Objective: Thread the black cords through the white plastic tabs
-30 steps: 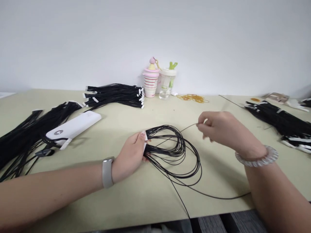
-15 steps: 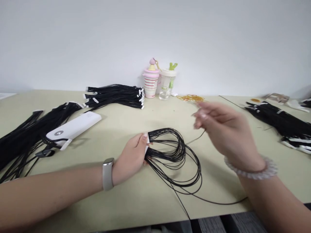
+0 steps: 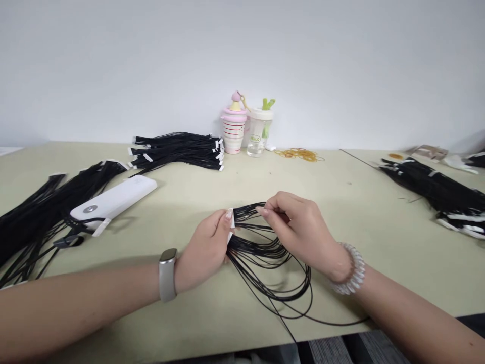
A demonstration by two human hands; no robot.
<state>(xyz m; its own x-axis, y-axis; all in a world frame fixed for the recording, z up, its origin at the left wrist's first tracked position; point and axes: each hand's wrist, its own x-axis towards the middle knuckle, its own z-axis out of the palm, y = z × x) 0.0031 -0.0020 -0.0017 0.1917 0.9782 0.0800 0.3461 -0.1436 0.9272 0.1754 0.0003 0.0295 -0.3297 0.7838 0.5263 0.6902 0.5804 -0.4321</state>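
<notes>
A looped bundle of thin black cables (image 3: 261, 246) with white ends is held in my left hand (image 3: 206, 242), thumb on top near the white strip. The loops fan out to the right, low over the table, and loose strands trail toward the front edge. My right hand (image 3: 299, 227) is closed in a pinch at the bundle's upper loops, thumb and forefinger together on black cable. Its other fingers curl out of sight, and the hand covers part of the loops.
Black cable bundles lie at the back (image 3: 178, 150), on the left (image 3: 60, 202) and on the right (image 3: 432, 184). A white device (image 3: 115, 199) is at left. Two cups, one pink-lidded (image 3: 234, 130) and one clear (image 3: 259, 134), stand behind, beside yellow rubber bands (image 3: 299, 154).
My right hand has come down and left, from above the table onto the upper loops of the bundle. The left hand keeps its hold in the same place.
</notes>
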